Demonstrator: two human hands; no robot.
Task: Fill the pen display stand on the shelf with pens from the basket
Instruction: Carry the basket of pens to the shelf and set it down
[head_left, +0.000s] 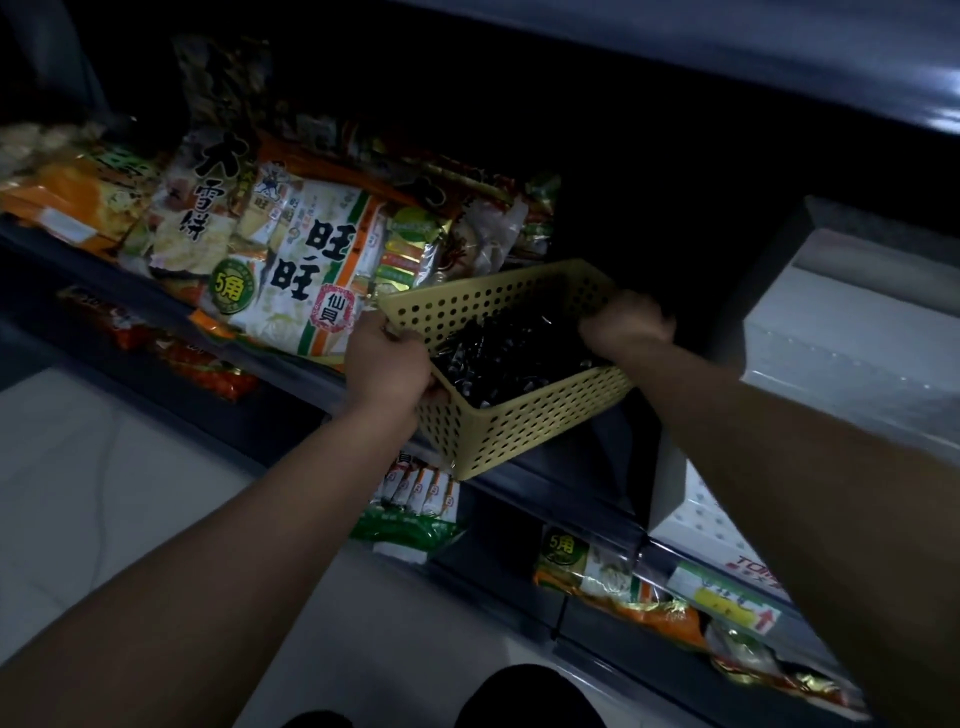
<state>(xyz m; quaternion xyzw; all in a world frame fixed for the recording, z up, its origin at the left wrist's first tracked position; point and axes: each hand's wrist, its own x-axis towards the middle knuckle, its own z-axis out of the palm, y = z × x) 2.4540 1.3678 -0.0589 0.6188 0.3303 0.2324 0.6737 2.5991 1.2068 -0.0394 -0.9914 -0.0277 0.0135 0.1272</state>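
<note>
Though dim, pen basket (524, 421) between left hand (387, 366), right hand (626, 325).

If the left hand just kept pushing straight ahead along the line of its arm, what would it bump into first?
The left hand grips the yellow basket by its rim, so that comes first; beyond, probably the dark pens inside, though depth is unclear.

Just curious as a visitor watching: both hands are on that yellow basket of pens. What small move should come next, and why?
Probably rest the basket on the shelf and let one hand go. The left hand and right hand both grip its rim, so neither is free to pick up the pens inside.
</note>
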